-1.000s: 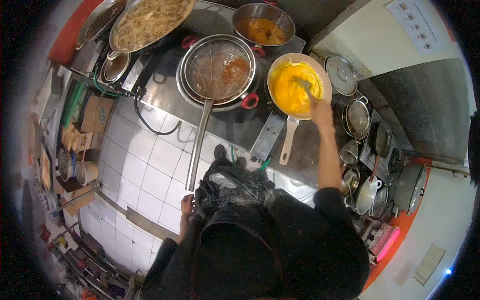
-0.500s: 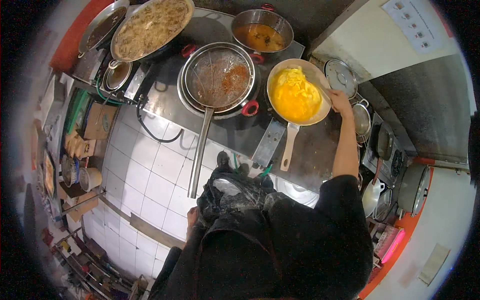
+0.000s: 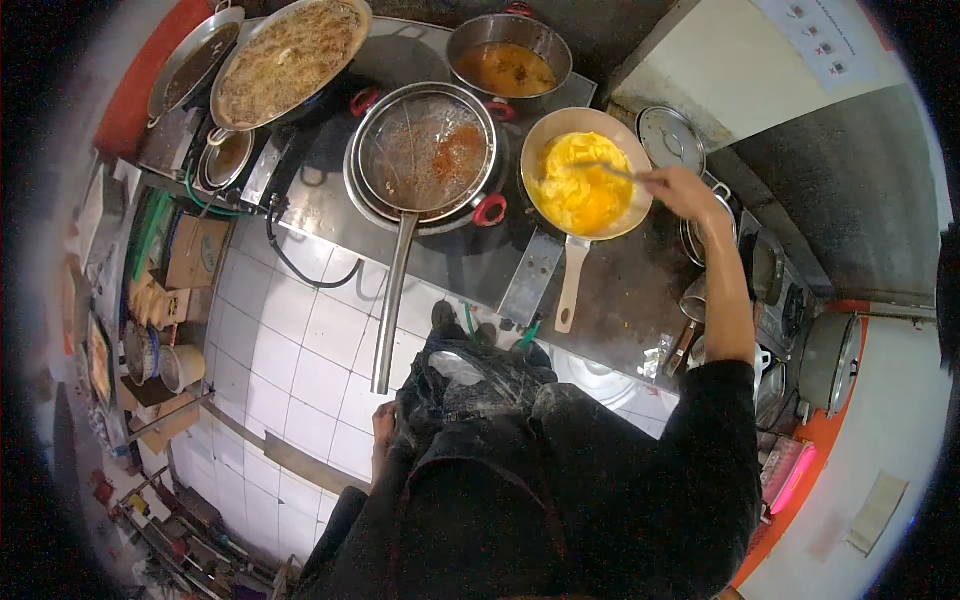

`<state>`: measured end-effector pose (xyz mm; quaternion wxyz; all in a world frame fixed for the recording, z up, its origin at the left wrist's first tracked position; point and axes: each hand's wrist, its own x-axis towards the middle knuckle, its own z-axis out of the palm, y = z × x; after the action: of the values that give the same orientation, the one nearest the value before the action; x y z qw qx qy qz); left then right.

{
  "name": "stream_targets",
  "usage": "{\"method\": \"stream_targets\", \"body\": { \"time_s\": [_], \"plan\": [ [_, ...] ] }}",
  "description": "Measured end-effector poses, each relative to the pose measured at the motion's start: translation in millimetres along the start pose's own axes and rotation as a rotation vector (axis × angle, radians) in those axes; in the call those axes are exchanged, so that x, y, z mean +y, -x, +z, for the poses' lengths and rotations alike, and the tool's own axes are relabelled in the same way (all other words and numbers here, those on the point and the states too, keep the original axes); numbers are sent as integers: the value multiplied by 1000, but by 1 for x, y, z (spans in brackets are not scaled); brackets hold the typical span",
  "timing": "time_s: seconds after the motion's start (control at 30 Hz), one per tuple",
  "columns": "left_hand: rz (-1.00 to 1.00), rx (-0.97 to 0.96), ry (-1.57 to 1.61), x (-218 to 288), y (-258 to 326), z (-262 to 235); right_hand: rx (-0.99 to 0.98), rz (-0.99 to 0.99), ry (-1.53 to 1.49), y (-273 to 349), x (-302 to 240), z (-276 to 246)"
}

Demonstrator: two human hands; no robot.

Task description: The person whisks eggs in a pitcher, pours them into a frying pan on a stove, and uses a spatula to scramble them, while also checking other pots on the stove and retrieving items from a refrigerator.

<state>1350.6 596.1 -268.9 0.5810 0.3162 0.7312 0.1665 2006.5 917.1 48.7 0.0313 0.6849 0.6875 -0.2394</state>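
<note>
My right hand [image 3: 684,194] is closed around a slim metal utensil [image 3: 612,171]; the kind of its head does not show, as it dips into the egg. Bright yellow, half-set egg [image 3: 580,205] lies in folds in a cream frying pan [image 3: 634,150], with looser, shinier egg toward the near side. The pan's pale handle [image 3: 571,290] points toward me, and no hand is on it. Low beside my dark clothing hangs my left hand [image 3: 384,424], away from the stove; its fingers are mostly hidden against the cloth.
Left of the frying pan, a long-handled strainer [image 3: 427,150] rests over a red-handled pot. Behind stand a pan of orange-brown liquid [image 3: 510,70] and a large bubbling oil pan [image 3: 290,65]. A metal lid [image 3: 672,140] leans at the right. Shelves [image 3: 160,290] line the left side.
My right hand has swung from the pan's right rim inward over it, bringing the utensil across the egg. The egg's folds have shifted. My left hand stays low at my side.
</note>
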Motion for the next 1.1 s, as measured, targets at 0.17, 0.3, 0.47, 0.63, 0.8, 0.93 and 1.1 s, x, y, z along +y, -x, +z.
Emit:
{"method": "stream_targets", "body": {
  "time_s": [0.17, 0.3, 0.47, 0.63, 0.8, 0.93, 1.1],
  "plan": [
    [76, -10, -151, 27, 3, 5, 170, 261, 363, -39, 36, -1],
    [60, -29, -180, 31, 7, 5, 54, 292, 539, -32, 20, -2],
    [98, -78, -96, -6, 3, -3, -430, 471, 342, -12, 45, -8],
    [171, -97, -187, -24, -3, -2, -591, 486, -191, 2, 20, 6],
    [64, -65, -45, -9, -6, -2, -382, 448, -631, 6, -1, 52],
    [6, -31, 118, 7, -3, -3, -122, 457, -728, 11, 6, 88],
    [4, -72, 171, 17, 4, -5, 314, 546, -141, 46, -42, 106]
  ]
}}
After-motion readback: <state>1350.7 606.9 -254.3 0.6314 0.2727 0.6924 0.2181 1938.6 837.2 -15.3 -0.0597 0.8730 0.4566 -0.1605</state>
